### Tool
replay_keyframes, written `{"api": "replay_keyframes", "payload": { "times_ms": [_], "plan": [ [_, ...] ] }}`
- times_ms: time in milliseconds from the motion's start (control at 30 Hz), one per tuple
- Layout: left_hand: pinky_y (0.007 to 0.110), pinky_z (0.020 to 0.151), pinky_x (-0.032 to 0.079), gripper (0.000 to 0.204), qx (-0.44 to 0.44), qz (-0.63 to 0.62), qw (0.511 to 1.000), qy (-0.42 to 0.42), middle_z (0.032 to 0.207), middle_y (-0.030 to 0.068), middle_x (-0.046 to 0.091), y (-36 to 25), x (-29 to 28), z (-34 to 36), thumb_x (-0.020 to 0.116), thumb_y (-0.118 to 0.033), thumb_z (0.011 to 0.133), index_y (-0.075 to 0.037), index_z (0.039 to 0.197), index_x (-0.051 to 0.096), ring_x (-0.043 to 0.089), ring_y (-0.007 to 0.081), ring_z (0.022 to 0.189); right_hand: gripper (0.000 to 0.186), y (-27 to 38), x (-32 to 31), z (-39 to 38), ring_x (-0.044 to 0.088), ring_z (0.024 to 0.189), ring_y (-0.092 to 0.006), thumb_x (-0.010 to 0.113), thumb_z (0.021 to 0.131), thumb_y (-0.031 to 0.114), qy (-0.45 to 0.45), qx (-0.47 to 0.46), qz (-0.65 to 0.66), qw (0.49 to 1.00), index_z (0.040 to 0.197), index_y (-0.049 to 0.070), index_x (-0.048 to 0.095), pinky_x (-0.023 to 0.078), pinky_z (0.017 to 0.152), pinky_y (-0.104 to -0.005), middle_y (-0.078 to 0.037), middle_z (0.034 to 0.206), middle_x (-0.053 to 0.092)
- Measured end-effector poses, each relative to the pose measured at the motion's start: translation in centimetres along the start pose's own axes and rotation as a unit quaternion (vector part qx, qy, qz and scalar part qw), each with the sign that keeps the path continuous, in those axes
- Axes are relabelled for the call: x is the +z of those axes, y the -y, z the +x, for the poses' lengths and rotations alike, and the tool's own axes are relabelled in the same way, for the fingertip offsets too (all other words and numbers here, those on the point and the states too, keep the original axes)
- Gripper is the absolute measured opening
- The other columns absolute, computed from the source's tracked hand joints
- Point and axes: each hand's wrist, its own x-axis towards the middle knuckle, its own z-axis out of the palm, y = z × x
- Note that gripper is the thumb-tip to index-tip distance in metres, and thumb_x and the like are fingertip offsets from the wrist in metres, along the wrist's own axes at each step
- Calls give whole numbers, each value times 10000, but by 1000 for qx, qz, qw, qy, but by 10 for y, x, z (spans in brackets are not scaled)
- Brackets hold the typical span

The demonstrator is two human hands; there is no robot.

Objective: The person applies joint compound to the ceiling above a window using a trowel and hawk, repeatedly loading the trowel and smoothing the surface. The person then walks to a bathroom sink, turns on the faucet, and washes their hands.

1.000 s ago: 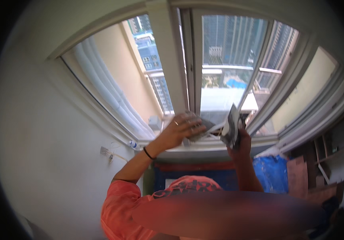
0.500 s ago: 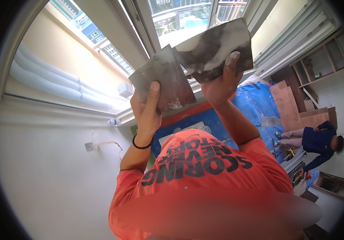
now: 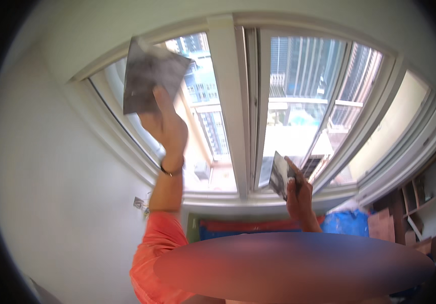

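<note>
Two hands (image 3: 171,134) (image 3: 300,200), a thin, flat, mottled grey plate (image 3: 149,76) (image 3: 279,175) in the pinch of each

I face bright windows (image 3: 229,111), with towers (image 3: 304,58) outside; a pale wall (image 3: 61,202) stands to my left, shelves (image 3: 432,180) and a blue sheet (image 3: 347,224) to my right.
</note>
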Motion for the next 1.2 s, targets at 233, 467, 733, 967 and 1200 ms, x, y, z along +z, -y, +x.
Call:
{"api": "replay_keyframes", "payload": {
  "times_ms": [233,467,733,967,1200],
  "plan": [
    [496,1078,355,574,466,519,715,52,1416,90,556,4,41,242,504,14,906,-153,1454,536,493,299,1291,460,-27,5,-8,565,670,-153,388,1020,72,-5,-8,-35,999,1466,39,496,511,701,-329,-176,1044,707],
    [490,1102,343,573,473,562,675,70,1446,100,531,14,51,272,474,-22,942,-161,1498,482,476,295,1320,451,-32,-12,-20,688,954,-242,359,1042,141,-23,56,-44,997,1464,47,486,529,868,-351,-217,1209,670],
    [503,1134,318,541,460,568,678,79,1489,106,498,23,52,283,482,-66,971,-146,1506,467,454,295,1357,442,-59,-9,-16,601,1062,-233,388,1063,199,-57,34,44,997,1453,18,493,469,950,-361,-187,1220,644],
    [539,1126,324,543,463,585,661,79,1479,121,510,24,48,293,511,-83,965,-148,1503,471,452,310,1367,437,-62,-6,-13,550,972,-141,461,1083,263,-69,30,77,994,1387,-44,528,464,881,-304,-89,1114,645],
    [528,1122,328,520,428,590,678,95,1449,106,540,21,47,283,514,-18,933,-129,1441,531,480,312,1339,389,-84,-4,-12,484,817,-93,475,1079,254,-84,34,70,993,1312,-42,577,437,719,-277,-12,935,592]
  ]
}}
